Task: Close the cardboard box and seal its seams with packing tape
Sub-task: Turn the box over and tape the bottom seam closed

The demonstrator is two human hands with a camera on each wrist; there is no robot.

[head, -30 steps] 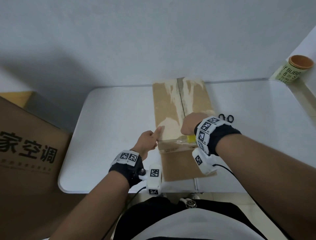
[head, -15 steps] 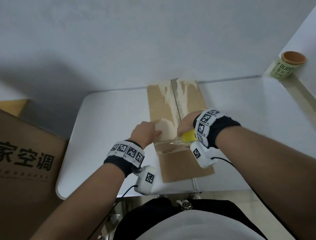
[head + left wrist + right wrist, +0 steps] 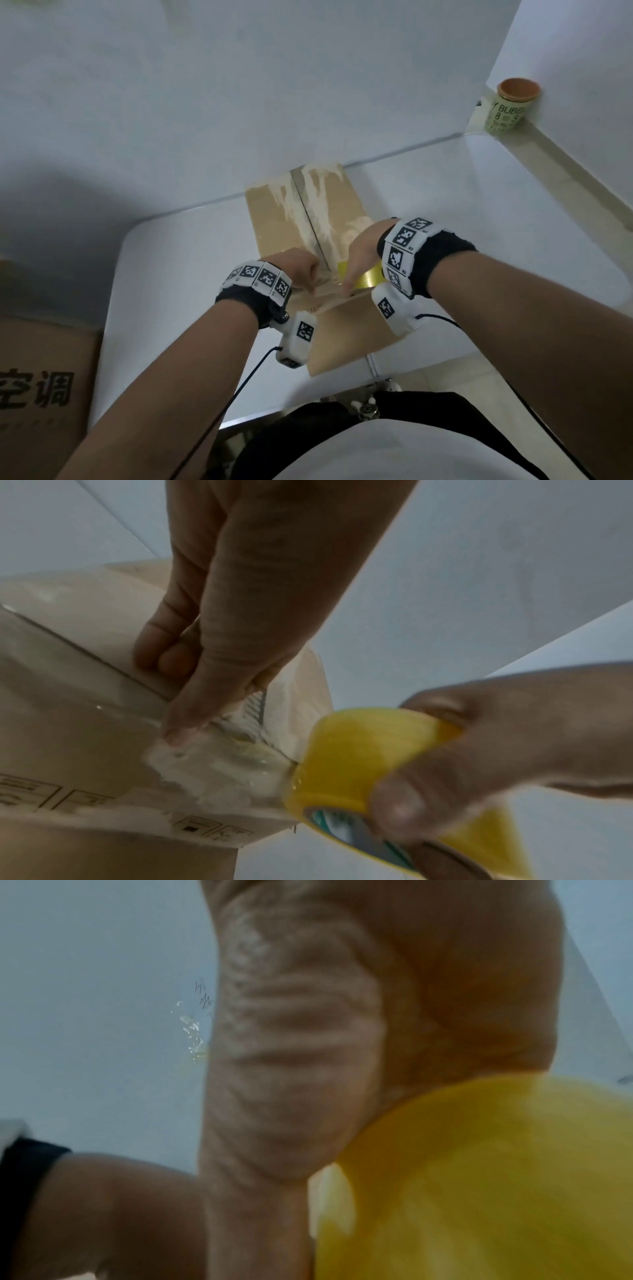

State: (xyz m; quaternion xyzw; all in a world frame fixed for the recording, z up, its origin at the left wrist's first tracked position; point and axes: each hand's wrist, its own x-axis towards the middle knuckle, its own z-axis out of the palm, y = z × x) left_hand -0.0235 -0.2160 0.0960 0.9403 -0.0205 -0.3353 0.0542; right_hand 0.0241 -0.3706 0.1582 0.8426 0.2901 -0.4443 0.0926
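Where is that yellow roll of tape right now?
In the head view the tape roll is held by the right hand over the near end of the cardboard box, just right of its middle seam, beside the left hand.

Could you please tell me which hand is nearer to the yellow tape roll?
Right. The right hand grips the tape roll; the left hand presses the box beside it.

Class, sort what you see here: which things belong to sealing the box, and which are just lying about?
In the job: cardboard box; yellow tape roll, gripped by the right hand; left hand, thumb pressing its free end onto the box.
Lying about: labelled cup on the ledge; big printed carton beside the table.
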